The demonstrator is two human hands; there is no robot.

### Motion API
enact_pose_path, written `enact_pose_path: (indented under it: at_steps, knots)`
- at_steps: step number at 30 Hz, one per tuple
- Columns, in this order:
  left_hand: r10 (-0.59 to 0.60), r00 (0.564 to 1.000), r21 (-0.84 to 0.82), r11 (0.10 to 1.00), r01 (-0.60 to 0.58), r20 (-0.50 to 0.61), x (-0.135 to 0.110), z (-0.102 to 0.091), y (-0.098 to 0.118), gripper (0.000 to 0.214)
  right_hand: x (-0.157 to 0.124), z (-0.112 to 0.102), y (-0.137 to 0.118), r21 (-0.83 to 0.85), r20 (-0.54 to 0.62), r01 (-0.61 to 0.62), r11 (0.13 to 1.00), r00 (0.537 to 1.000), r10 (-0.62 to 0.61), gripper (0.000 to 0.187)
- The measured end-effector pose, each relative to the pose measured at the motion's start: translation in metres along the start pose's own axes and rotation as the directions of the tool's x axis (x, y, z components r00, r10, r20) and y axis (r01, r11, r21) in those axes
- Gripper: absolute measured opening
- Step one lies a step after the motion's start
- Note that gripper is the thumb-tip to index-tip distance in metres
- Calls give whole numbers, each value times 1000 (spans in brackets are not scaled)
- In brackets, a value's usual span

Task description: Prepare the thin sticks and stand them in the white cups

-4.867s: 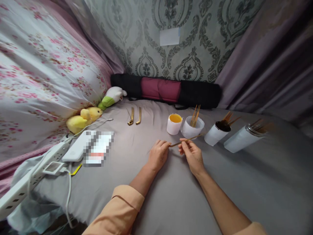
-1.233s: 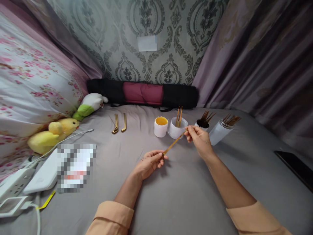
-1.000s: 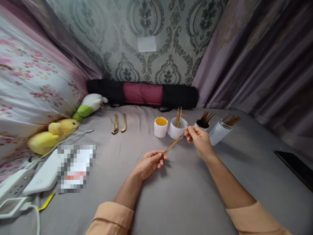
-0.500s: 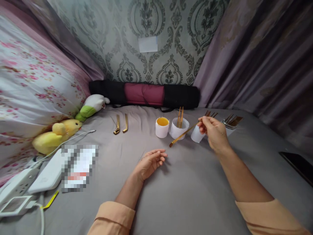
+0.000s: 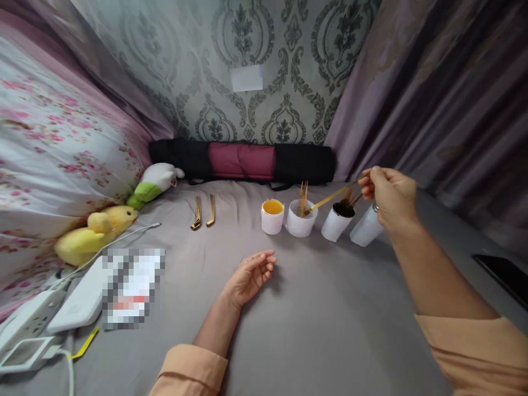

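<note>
My right hand [image 5: 394, 198] is raised at the right and pinches the thin end of a paintbrush [image 5: 335, 196]. The brush slants down to the left, its bristle end at the rim of a wide white cup [image 5: 300, 225] in which several thin orange-brown sticks stand. Left of that cup is a white cup with a yellow inside [image 5: 272, 221]. A taller white cup with a dark inside [image 5: 336, 224] tilts below the brush, holding brushes. Another white container [image 5: 365, 228] is partly hidden by my hand. My left hand [image 5: 251, 278] lies palm inward on the sheet, fingers loosely extended, holding nothing.
Two small bundles of gold-coloured bent sticks [image 5: 197, 213] lie left of the cups. A black and maroon roll [image 5: 243, 160] lies along the wall. Plush toys [image 5: 97, 228], a power strip [image 5: 33, 313] and cables are at left, a dark phone-like slab [image 5: 503, 278] at right.
My right hand has moved right and up with the paintbrush, bringing its bristle end from above the sheet to the wide cup's rim. My left hand has hardly moved.
</note>
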State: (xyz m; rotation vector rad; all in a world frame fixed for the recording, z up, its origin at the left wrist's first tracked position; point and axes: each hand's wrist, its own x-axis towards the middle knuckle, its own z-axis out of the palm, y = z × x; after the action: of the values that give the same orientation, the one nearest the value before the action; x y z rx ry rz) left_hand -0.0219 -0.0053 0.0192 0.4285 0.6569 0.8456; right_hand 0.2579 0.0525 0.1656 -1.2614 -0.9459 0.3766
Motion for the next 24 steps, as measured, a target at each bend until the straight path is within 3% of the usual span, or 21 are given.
enact_pose_path:
  at_steps: [5,18,24]
  knots:
    - [5,1000,-14,1000,-5,10,1,-2,-1,23,11,2,-3,-68,6,81,994,997,-81,17]
    - [7,1000,-35,999,-7,6,1,-3,0,22,18,19,6,-207,157,114,972,984,-82,21]
    - [7,1000,-34,999,-7,-6,1,-2,0,22,20,30,15,-258,252,198,946,959,-132,24]
